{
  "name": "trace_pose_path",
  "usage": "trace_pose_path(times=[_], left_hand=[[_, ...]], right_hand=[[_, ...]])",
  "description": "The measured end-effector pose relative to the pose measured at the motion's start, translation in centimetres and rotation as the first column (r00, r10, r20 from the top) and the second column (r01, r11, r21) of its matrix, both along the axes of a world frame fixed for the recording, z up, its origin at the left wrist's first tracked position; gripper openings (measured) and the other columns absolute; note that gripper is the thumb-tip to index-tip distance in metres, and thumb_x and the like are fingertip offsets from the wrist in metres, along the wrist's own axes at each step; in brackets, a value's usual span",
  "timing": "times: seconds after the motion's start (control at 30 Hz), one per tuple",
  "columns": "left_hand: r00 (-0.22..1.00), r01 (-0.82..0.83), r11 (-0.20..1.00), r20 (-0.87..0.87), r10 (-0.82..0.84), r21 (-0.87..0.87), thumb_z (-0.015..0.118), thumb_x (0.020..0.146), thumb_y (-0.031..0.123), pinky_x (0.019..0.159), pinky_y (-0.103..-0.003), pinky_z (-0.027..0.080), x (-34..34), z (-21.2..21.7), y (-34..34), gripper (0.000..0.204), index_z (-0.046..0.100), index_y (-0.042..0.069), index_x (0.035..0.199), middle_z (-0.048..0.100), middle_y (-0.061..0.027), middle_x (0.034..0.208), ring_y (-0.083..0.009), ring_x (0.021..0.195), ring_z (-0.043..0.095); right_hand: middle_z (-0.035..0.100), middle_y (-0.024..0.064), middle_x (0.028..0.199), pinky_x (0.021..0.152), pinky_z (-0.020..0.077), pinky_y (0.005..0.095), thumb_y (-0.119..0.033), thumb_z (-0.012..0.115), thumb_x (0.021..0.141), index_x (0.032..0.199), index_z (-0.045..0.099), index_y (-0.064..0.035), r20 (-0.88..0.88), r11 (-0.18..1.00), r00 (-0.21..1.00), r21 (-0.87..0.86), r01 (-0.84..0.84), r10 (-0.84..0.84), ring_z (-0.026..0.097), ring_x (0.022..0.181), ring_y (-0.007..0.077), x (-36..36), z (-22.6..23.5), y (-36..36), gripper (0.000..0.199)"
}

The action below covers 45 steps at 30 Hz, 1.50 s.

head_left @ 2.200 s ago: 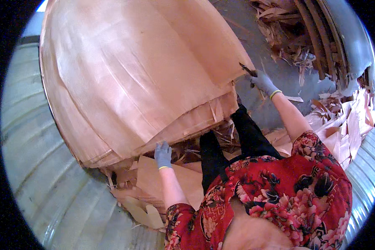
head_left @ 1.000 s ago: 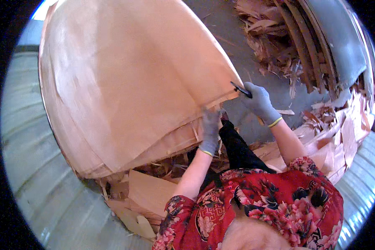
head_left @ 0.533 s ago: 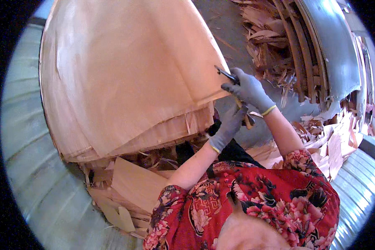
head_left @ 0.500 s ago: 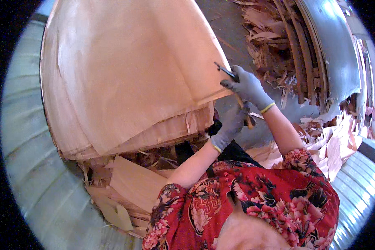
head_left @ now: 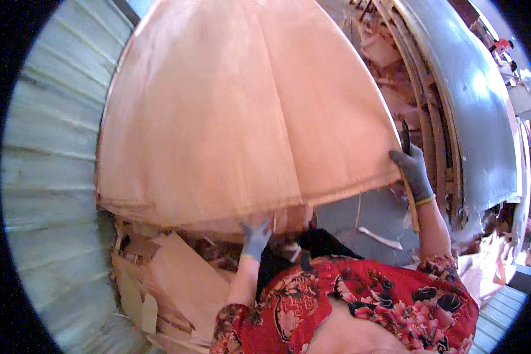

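A large, thin wood veneer sheet [head_left: 218, 130] lies over a stack of similar sheets [head_left: 292, 218]. My right hand [head_left: 418, 175], in a grey glove, is closed at the sheet's near right corner, with the thumb on its top edge. That hand grips a slim tool with a dark end [head_left: 405, 134] and a light wooden shaft [head_left: 412, 206]; its exact kind does not show. My left hand [head_left: 255, 241], gloved in grey and slightly blurred, has fingers apart at the near edge of the stack. Whether it touches the sheets is unclear.
Beside the stack on the right are bent sheets with a grey panel [head_left: 472, 106] and torn veneer scraps. Broken veneer pieces [head_left: 189, 271] lie near left. Ribbed pale green metal [head_left: 59, 159] runs along the left. A pale strip [head_left: 380, 238] lies on the floor.
My hands have moved apart: the right went rightward with the tool, the left went left and nearer. The top sheet's near right corner now lies farther right, and the view has shifted.
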State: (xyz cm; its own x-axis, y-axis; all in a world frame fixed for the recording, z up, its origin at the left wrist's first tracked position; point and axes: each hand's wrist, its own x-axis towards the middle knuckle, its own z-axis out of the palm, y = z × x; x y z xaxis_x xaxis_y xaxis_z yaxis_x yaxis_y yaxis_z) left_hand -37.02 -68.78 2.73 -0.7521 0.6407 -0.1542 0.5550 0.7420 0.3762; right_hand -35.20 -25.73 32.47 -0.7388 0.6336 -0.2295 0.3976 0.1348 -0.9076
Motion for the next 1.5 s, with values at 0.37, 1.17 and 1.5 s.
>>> trace_pose_path(times=[0.37,1.17,1.5], left_hand=[[0.121,-0.234,0.199,-0.232,-0.965,-0.952,0.049,0.083,0.04,0.083,-0.037,0.041,-2.6,-4.9,-4.0,0.034,0.054,0.018,0.107,0.058,-0.0001,0.107,-0.0214,0.098,0.051],[0.199,-0.977,-0.025,0.861,-0.468,0.213,0.051,0.084,0.025,0.089,-0.043,0.044,-3.7,12.6,19.0,0.037,0.049,0.002,0.114,0.055,-0.0129,0.113,-0.0285,0.103,0.053],[0.303,-0.899,0.124,0.801,-0.517,0.42,0.053,0.083,0.026,0.089,-0.043,0.043,-2.8,23.6,39.1,0.039,0.049,0.004,0.115,0.053,-0.0138,0.114,-0.0269,0.103,0.052]], right_hand=[[0.056,-0.0032,0.071,0.057,0.0398,0.023,-0.012,0.063,0.069,0.081,0.062,-0.0012,-0.097,0.996,0.991,-0.033,0.087,-0.09,0.048,0.061,0.0079,7.4,9.2,-2.3,0.016],[0.057,-0.0006,0.068,0.053,0.0411,0.0216,-0.012,0.064,0.071,0.081,0.063,0.0006,-0.291,0.931,0.884,-0.11,0.349,-0.366,0.051,0.058,0.0088,31.8,17.3,16.7,0.016],[0.048,-0.0005,0.048,0.026,0.0298,0.0212,-0.026,0.065,0.07,0.073,0.055,-0.0084,-0.294,0.864,0.814,-0.121,0.489,-0.502,0.04,0.029,0.0099,39.4,23.6,33.1,0.021]])
